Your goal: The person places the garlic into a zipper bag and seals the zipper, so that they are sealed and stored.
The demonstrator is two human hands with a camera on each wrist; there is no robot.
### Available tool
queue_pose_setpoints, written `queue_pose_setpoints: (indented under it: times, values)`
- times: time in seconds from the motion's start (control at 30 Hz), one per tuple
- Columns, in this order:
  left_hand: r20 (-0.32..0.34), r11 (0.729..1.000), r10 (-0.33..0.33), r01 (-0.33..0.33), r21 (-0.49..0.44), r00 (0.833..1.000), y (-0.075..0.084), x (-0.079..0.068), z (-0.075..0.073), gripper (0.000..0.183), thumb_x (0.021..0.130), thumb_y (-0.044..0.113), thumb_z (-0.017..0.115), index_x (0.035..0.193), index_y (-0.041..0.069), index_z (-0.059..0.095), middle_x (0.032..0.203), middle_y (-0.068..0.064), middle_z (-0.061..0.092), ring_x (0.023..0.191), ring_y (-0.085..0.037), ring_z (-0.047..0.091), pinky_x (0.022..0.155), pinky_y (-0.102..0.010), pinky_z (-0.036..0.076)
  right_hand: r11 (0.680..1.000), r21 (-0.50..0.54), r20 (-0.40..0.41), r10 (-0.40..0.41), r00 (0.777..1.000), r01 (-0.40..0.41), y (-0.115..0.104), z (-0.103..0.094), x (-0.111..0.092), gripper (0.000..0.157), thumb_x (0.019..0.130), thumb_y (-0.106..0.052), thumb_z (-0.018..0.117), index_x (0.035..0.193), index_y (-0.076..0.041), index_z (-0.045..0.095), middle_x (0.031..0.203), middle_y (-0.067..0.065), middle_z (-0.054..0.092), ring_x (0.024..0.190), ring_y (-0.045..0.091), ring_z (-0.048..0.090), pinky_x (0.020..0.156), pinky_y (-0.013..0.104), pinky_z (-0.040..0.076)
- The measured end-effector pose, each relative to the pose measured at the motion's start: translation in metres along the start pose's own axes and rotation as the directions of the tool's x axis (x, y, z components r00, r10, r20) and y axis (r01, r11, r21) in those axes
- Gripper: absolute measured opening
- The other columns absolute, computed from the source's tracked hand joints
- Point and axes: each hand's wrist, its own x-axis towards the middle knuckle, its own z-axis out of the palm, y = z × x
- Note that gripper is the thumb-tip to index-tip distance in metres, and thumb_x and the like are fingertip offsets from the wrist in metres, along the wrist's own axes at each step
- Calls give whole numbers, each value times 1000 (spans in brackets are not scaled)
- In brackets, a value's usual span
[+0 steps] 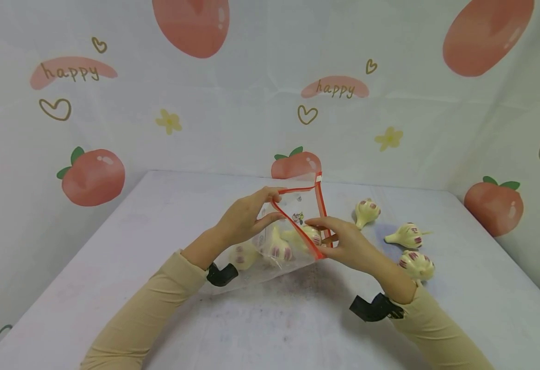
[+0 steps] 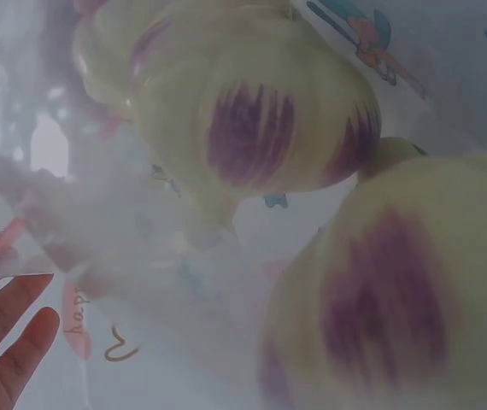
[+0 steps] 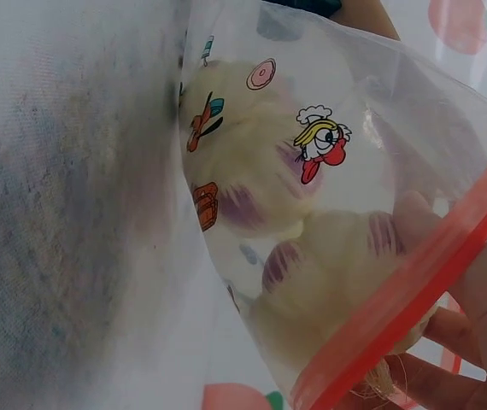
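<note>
A clear zip bag (image 1: 261, 272) with red edging and cartoon prints is held above the table, its mouth spread toward the right. My left hand (image 1: 247, 213) pinches the bag's rim at the upper left. Several garlic bulbs (image 1: 279, 252), cream with purple streaks, show through the plastic; two fill the left wrist view (image 2: 252, 137). At the opening, my right hand (image 1: 351, 244) grips another garlic bulb (image 3: 337, 265), its thumb reaching behind the red strip (image 3: 431, 290) onto the bulb. Part of that bulb is hidden by the fingers and strip.
To the right on the white table (image 1: 270, 334) lie three loose garlic bulbs: one farther back (image 1: 367, 211), one in the middle (image 1: 406, 235) and one beside the right forearm (image 1: 416, 265). A printed cloth backdrop (image 1: 242, 113) stands behind the table.
</note>
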Motion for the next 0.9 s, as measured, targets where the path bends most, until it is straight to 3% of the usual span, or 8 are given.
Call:
queue_pose_setpoints:
  times: [0.3,0.5,0.9]
  values:
    - [-5,1000,-6,6,-2,1000,1,0,0,32,85,18,68,106,5,48,100,-10,65,98,-26,68,64,-31,51,997,60,20,-50,999,49,3,2,1,39,81,6,64,119,5,56,118,21,61,100,33,63,74,30,57]
    - [-17,1000,16,-16,-3,1000,1,0,0,34,84,17,69,107,5,47,100,-11,65,98,-26,68,67,-32,52,995,60,13,-79,997,78,4,5,2,31,81,8,63,111,2,62,108,17,66,99,31,63,73,29,57]
    - [-34,999,52,-51,18,998,3,3,0,37,82,16,71,108,4,47,96,-9,64,95,-25,68,66,-31,53,997,75,111,-1,994,-7,4,7,5,29,83,0,66,112,0,63,108,15,67,99,27,62,77,29,56]
